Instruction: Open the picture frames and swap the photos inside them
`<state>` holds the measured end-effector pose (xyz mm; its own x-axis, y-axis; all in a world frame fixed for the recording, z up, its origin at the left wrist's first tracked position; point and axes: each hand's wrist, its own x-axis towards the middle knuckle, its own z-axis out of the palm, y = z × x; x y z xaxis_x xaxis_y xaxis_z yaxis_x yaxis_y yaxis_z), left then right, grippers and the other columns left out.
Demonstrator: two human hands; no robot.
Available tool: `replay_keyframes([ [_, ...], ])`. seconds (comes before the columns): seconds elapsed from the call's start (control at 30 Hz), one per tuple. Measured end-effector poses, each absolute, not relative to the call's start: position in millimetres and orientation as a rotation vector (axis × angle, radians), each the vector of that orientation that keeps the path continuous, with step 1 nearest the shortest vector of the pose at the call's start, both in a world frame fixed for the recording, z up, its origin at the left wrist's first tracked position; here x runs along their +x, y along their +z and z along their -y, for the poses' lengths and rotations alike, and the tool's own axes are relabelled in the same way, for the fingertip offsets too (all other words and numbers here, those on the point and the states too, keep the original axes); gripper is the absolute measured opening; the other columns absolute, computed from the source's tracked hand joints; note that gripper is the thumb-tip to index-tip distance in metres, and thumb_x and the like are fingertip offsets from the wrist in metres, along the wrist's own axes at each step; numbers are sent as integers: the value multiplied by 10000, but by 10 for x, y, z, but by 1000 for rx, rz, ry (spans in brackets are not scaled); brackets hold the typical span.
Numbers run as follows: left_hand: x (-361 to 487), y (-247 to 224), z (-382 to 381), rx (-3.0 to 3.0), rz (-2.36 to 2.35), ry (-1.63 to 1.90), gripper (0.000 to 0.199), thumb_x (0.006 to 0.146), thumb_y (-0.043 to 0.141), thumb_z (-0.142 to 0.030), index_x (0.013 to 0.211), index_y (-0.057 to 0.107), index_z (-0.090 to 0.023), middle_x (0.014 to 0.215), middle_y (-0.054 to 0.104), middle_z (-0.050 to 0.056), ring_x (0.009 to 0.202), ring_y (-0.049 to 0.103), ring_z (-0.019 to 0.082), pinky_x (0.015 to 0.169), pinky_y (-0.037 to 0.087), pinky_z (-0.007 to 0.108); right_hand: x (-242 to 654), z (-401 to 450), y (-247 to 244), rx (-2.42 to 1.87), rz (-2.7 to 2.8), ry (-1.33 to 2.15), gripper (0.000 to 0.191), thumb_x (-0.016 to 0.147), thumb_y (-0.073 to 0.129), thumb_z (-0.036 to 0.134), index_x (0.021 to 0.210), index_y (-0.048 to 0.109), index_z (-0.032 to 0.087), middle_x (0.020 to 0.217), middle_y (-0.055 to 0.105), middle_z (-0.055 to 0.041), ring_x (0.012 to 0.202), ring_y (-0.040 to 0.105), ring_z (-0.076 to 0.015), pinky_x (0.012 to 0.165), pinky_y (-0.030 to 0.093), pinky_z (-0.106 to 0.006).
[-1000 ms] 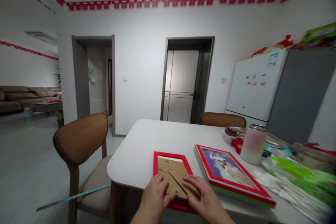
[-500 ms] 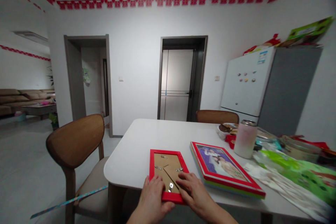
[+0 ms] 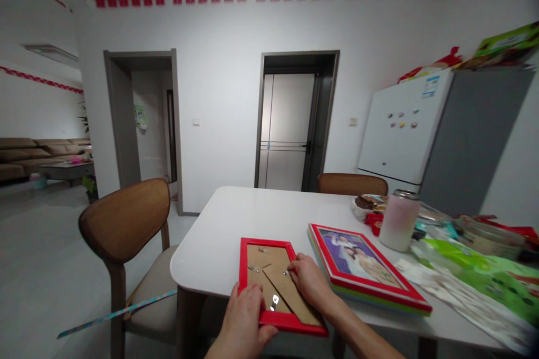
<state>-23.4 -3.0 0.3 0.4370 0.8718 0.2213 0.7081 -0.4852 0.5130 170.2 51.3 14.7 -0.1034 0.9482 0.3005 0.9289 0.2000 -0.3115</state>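
Observation:
A small red frame (image 3: 243,261) lies face down near the table's front edge, its brown backing board and stand flap showing with metal clips around them. My left hand (image 3: 246,320) grips the frame's lower left corner, fingers on top and thumb at the lower edge. My right hand (image 3: 310,280) has its fingers pressed together at the metal clip by the frame's right side; the fingertips partly hide that clip. To the right, a larger red-bordered picture frame (image 3: 362,263) rests on a stack, showing a photo of people.
A pink and white bottle (image 3: 399,221), a green package (image 3: 497,286), a white cloth (image 3: 450,297) and a clear container (image 3: 490,238) crowd the table's right side. Wooden chairs stand left (image 3: 126,221) and behind (image 3: 352,184) the white table (image 3: 210,235).
My right hand has moved up from the frame's lower part to the right-side clip, uncovering the stand flap and lower right corner. My left hand keeps its hold. The view has shifted slightly.

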Motion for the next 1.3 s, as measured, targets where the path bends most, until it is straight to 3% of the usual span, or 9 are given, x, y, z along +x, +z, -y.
replay_keyframes([
  [0.3, -237, -3, 45, 2308, -1372, 668, 560, 602, 605, -328, 1120, 440, -194, 1105, 534, 62, 1092, 406, 259, 1001, 152, 432, 1804, -367, 117, -1687, 2133, 98, 315, 736, 352, 157, 721, 667, 163, 841, 574, -71, 833, 495, -163, 769, 347, -240],
  [0.47, -252, 5, 83, 2281, -1377, 615, 660, 566, 641, -297, 1170, 420, -151, 1188, 478, 114, 1130, 378, 268, 1016, 142, 416, 1621, -465, 192, -1659, 2076, 117, 300, 758, 375, 241, 871, 640, 158, 866, 614, -79, 841, 523, -171, 765, 352, -240],
  [0.77, -215, 72, 157, 2279, -1360, 498, 697, 546, 641, -277, 1174, 422, -70, 1224, 439, 161, 1151, 358, 263, 1028, 110, 405, 1255, -1074, 8, -1893, 1884, 150, 241, 731, 456, 321, 731, 638, 163, 746, 660, -69, 647, 560, -137, 538, 323, -216],
  [1.03, -222, 75, 183, 2252, -1359, 534, 692, 549, 623, -264, 1175, 416, -55, 1217, 443, 167, 1151, 355, 270, 1029, 102, 409, 1321, -1214, -68, -2003, 1799, 135, 260, 708, 473, 360, 723, 629, 153, 759, 657, -80, 626, 555, -127, 518, 318, -215],
  [1.3, -192, 113, 178, 2243, -1388, 583, 653, 537, 645, -247, 1142, 452, -97, 1149, 508, 137, 1091, 419, 256, 1012, 141, 414, 1334, -1233, -19, -1997, 1710, 123, 217, 673, 483, 292, 705, 626, 133, 743, 651, -128, 645, 572, -182, 516, 324, -246],
])
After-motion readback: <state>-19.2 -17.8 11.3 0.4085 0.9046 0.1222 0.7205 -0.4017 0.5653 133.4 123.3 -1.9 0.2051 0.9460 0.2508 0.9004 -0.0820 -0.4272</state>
